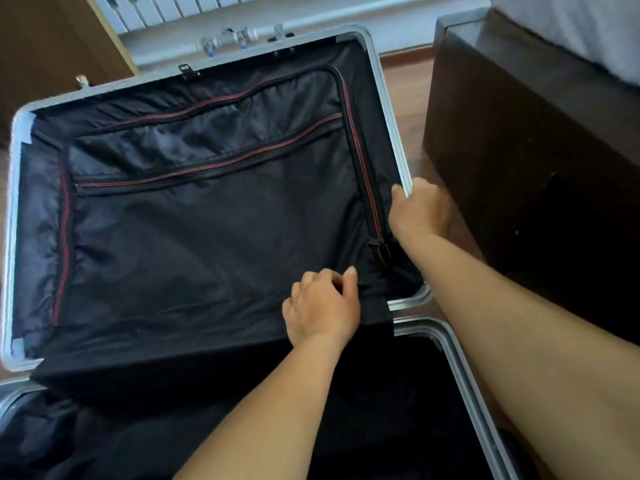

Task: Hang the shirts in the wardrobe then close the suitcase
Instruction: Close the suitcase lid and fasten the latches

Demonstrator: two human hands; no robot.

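Observation:
A large suitcase with a silver metal frame (389,109) lies open on the floor. Its far half is lined with a black fabric divider (207,237) that has red zippers. The near half (398,393) is dark inside and I see no shirts in it. My right hand (420,211) grips the right edge of the far half's frame. My left hand (322,306) pinches the black lining at its lower right corner, near the hinge gap. No shirts or wardrobe show in this view.
A dark wooden bed base (519,150) with a light mattress (571,26) stands close on the right. A white radiator (166,8) with pipe valves (225,39) runs along the back wall. Brown furniture (52,46) sits at the back left. Wooden floor (405,91) shows between suitcase and bed.

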